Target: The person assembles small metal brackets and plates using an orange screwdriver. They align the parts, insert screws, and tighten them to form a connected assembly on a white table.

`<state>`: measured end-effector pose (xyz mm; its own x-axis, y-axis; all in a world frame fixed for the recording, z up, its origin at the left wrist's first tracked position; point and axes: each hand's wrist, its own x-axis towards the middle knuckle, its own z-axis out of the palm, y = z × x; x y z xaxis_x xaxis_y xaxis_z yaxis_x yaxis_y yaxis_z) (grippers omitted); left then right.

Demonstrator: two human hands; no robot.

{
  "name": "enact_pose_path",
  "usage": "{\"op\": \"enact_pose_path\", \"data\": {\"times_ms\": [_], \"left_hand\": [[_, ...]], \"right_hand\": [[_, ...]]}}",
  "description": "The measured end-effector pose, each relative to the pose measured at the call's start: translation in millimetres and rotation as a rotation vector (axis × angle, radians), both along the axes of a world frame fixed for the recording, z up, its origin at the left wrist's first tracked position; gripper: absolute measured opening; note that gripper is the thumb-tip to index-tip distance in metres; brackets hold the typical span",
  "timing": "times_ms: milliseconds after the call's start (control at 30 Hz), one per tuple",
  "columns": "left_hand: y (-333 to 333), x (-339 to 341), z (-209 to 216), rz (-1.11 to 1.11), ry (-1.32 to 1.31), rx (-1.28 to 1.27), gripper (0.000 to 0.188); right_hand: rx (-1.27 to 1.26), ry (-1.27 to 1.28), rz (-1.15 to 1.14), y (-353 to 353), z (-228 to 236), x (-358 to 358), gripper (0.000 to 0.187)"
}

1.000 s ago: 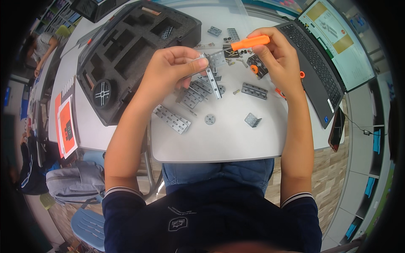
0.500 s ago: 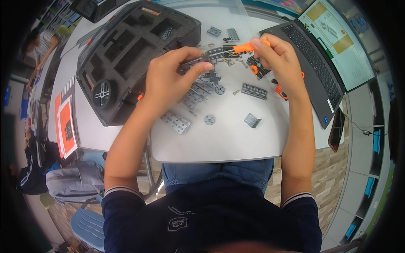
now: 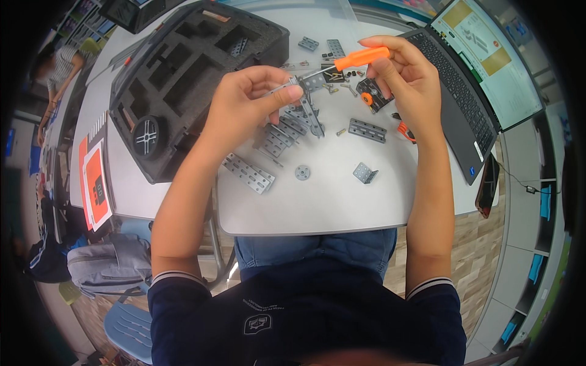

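Observation:
My left hand pinches a joined piece of perforated grey metal beams above the table; its fingers cover part of it. In my right hand is a screwdriver, its orange handle held between thumb and fingers. The screwdriver's shaft slants down left to the upper end of the beams; the exact contact at its tip is too small to tell. Beneath my left hand lie several perforated grey plates and flat strips. A grey disc, an angle bracket and a channel piece lie nearer and to the right.
A black foam-lined case with a black wheel stands left. Loose screws and a black part with an orange disc lie beyond my hands. An open laptop sits right; another person is far left.
The beams in my left hand have turned, one now pointing down toward me. My right hand has shifted its grip, and the screwdriver slants more steeply, with its handle raised.

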<state>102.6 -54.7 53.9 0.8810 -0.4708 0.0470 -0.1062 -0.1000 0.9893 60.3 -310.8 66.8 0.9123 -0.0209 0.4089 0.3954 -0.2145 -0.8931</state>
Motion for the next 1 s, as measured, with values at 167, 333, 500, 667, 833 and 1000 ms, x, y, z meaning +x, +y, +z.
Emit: {"op": "enact_pose_path", "data": {"times_ms": [167, 333, 500, 667, 833, 1000], "left_hand": [[2, 1, 7, -0.061, 0.144, -0.009, 0.034], [-7, -7, -8, 0.062, -0.126, -0.001, 0.027], [-7, -4, -14, 0.242, -0.906, 0.268, 0.030], [-3, -1, -12, 0.282, -1.346, 0.365, 0.027], [-4, 2, -9, 0.221, -0.943, 0.240, 0.029], [4, 0, 2, 0.063, -0.136, 0.006, 0.027]], "right_hand": [[-0.214, -0.224, -0.076, -7, -10, 9, 0.023], [-0.223, -0.144, -0.139, -8, -6, 6, 0.026], [-0.150, 0.112, -0.124, -2, -1, 2, 0.038], [0.127, 0.488, 0.121, -3, 9, 1, 0.044], [0.006, 0.348, -0.094, 5, 12, -5, 0.032], [-0.020, -0.026, 0.030, 6, 6, -4, 0.025]]}}
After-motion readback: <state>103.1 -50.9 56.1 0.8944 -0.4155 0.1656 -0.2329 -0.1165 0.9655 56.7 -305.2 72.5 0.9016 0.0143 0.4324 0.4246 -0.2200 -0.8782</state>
